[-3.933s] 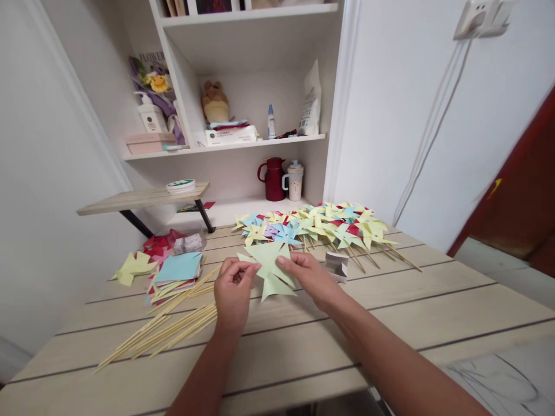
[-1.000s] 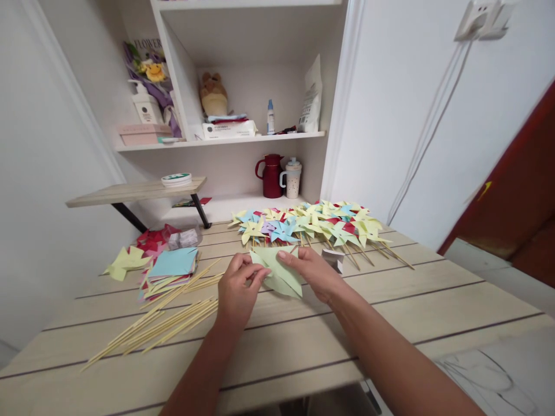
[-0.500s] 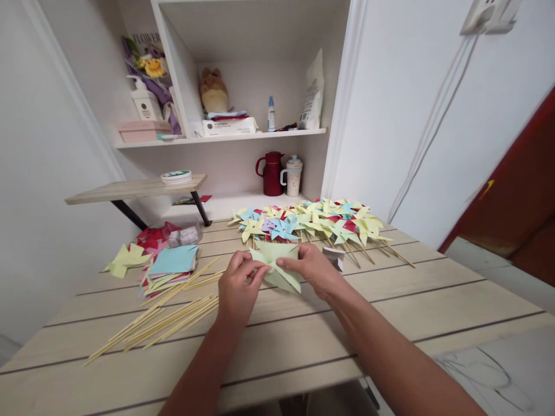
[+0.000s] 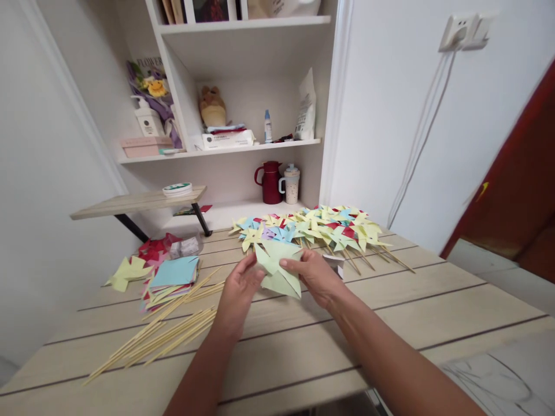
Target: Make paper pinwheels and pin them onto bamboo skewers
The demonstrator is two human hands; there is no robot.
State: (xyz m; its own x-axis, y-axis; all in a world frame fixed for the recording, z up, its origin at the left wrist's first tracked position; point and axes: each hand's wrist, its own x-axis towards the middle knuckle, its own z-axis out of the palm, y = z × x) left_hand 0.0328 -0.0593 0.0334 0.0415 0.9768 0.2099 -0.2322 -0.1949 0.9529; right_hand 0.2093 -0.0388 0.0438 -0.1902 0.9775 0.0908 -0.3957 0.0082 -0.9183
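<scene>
In front of me, above the table, is a pale green paper pinwheel, a square cut in from its corners and partly folded toward the middle. My right hand grips its right side, thumb on top near the centre and fingers behind. My left hand is at its left edge with thumb and fingers curled around the paper; the fingertips are partly hidden. Behind the hands lie many finished pinwheels on sticks. To the left are loose wooden sticks and a stack of coloured paper squares.
A yellow-green paper pinwheel piece and a clear plastic box are at the table's left. A small raised shelf stands behind them. At the back are a red jug and a speckled cup.
My left fingers have loosened from a pinch near the paper's middle and shifted to its left edge. The right hand keeps its grip. The camera view has tilted up slightly.
</scene>
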